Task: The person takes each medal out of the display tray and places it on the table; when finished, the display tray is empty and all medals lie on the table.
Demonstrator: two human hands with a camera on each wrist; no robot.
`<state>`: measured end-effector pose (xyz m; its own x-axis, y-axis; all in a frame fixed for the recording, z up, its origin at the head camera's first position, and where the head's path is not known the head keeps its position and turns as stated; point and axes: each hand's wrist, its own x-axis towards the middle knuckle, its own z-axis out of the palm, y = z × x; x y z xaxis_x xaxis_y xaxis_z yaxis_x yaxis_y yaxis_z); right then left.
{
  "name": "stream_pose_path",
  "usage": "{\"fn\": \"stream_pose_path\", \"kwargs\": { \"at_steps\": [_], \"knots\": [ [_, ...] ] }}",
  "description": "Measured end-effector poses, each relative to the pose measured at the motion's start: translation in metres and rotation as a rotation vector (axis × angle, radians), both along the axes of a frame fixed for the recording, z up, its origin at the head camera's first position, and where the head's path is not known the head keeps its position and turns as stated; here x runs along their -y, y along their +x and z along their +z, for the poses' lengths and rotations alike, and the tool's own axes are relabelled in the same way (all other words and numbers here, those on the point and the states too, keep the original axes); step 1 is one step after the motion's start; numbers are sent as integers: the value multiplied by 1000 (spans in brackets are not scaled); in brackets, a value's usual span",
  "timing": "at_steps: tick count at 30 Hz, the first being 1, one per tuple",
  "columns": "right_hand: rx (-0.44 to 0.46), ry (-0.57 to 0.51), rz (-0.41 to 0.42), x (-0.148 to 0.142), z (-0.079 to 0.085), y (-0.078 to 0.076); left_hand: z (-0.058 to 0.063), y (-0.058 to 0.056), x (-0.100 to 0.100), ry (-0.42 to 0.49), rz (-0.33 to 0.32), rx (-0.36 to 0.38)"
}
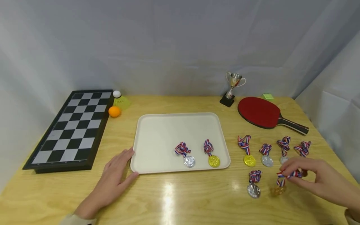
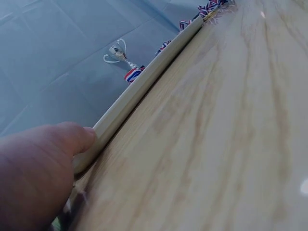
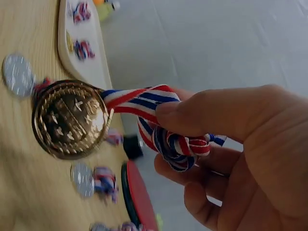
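My right hand (image 1: 317, 179) pinches the knotted red, white and blue ribbon of a gold-coloured medal (image 3: 71, 119). The medal's disc hangs from the ribbon over the table's right side, blurred in the head view. Near it lie a silver medal (image 1: 254, 190), a gold medal (image 1: 249, 160), another silver medal (image 1: 267, 160) and further ribbons, partly hidden by the hand. My left hand (image 1: 111, 181) rests at the near left corner of a white tray (image 1: 168, 128), its thumb touching the rim. On the tray are one silver medal (image 1: 189, 161) and one gold medal (image 1: 214, 161).
A chessboard (image 1: 76, 128) lies at the left, with an orange ball (image 1: 114, 111) and a yellow shuttlecock (image 1: 120, 100) beside it. At the back right stand a small trophy cup (image 1: 232, 84) and a red table-tennis bat (image 1: 258, 112), which lies flat. A green item (image 1: 267, 96) sits behind.
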<state>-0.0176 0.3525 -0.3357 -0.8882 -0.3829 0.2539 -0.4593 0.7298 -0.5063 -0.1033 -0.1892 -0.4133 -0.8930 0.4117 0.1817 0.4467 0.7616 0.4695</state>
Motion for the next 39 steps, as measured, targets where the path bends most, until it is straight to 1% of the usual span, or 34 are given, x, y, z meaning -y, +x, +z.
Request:
{"fn": "stream_pose_path", "kwargs": {
  "at_steps": [1,3,5,7,9,11,15,20,22,24,28,31,36,39],
  "knots": [
    [18,9,-25,-7,-3,3,0,1,0,-4,4,0],
    [35,27,-50,-17,-10,9,0,1,1,-4,10,-3],
    [62,43,-58,-23,-15,11,-1,1,1,-3,11,-4],
    [77,59,-55,-25,-20,10,-3,0,0,-1,7,-4],
    [76,68,-49,-24,-24,6,-4,-1,-1,6,2,-5],
    [71,60,-41,-20,-29,-2,-4,0,0,10,4,-8],
    [50,8,-35,-13,-38,-17,-4,0,1,17,4,-19],
    [9,-9,-61,-13,-43,-22,-5,-1,2,28,-6,-32],
    [-7,8,-58,-16,-43,-23,-4,-1,1,29,-8,-30],
    [-5,1,-40,-17,-41,-27,-4,0,0,27,-6,-25],
    [-1,-21,6,-10,-32,-42,-3,0,-1,22,2,-26],
    [17,-45,49,6,-27,-58,-3,1,-1,22,2,-32],
    [88,-47,159,53,-22,-95,-4,0,-1,25,0,-37],
    [156,-41,223,88,-21,-116,-3,1,-1,26,3,-30]
  ]
}}
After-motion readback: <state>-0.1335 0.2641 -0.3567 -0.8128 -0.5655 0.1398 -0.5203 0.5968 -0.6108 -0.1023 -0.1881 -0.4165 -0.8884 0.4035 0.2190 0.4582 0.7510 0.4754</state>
